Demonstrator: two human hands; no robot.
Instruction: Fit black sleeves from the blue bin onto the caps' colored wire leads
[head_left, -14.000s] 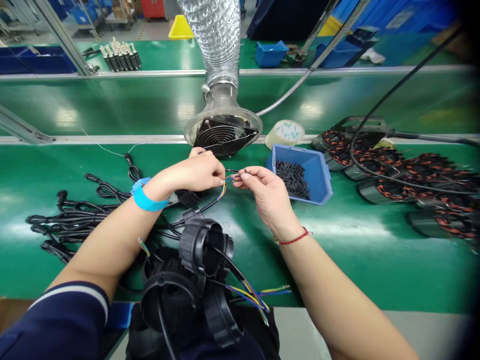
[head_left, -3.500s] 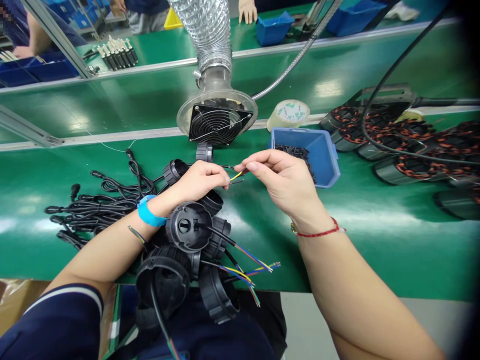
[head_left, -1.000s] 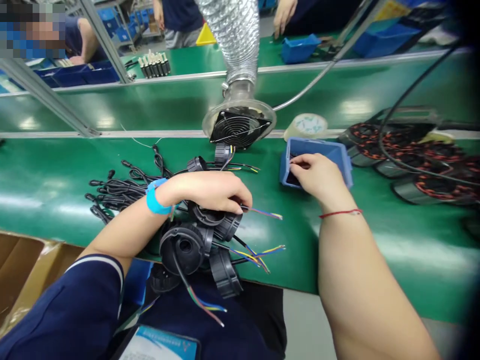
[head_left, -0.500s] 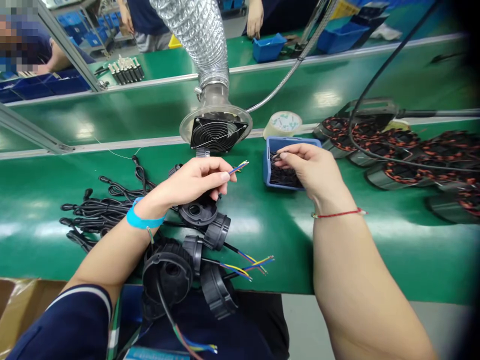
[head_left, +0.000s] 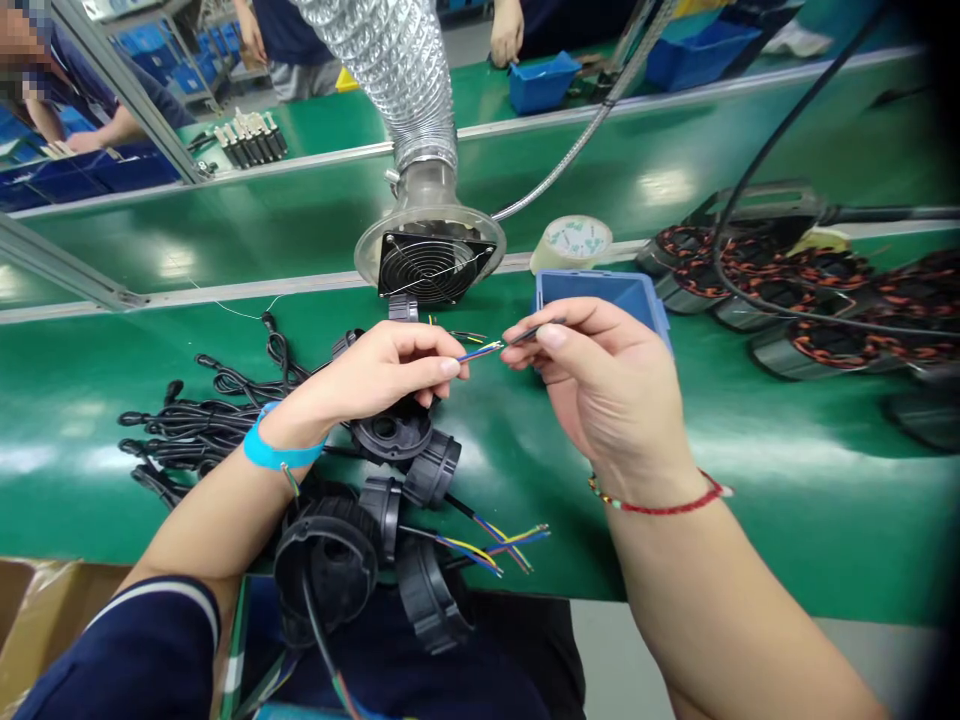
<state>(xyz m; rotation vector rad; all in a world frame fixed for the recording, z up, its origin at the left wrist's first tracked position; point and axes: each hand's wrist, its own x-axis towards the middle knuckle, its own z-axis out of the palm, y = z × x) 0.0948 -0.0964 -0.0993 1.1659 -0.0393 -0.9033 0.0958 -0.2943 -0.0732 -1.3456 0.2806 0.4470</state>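
Observation:
My left hand (head_left: 394, 368) is closed in a pinch on a bundle of thin coloured wires (head_left: 480, 353); blue, red and yellow show, with bare tips facing right. Opposite it, my right hand (head_left: 619, 385) pinches a thin black tube (head_left: 536, 332), its tip close to the wire ends. Whether tube and wires touch I cannot tell. Below my left hand lie black round plastic housings (head_left: 431, 468) with cables through them and more coloured wire ends (head_left: 480, 553). Behind my right hand stands a blue bin (head_left: 600, 285), its contents mostly hidden.
Coiled black cables (head_left: 195, 430) lie at left. A fan (head_left: 435, 268) under a foil duct (head_left: 390, 80) faces the bench. A tape roll (head_left: 574, 242) stands behind the bin. Wound motor stators (head_left: 802, 340) fill the right side. Co-workers' hands (head_left: 507, 35) show across the bench.
My right hand has come out of the blue bin with a thin black tube and moved left to the wire ends. My left hand has stayed nearly in place.

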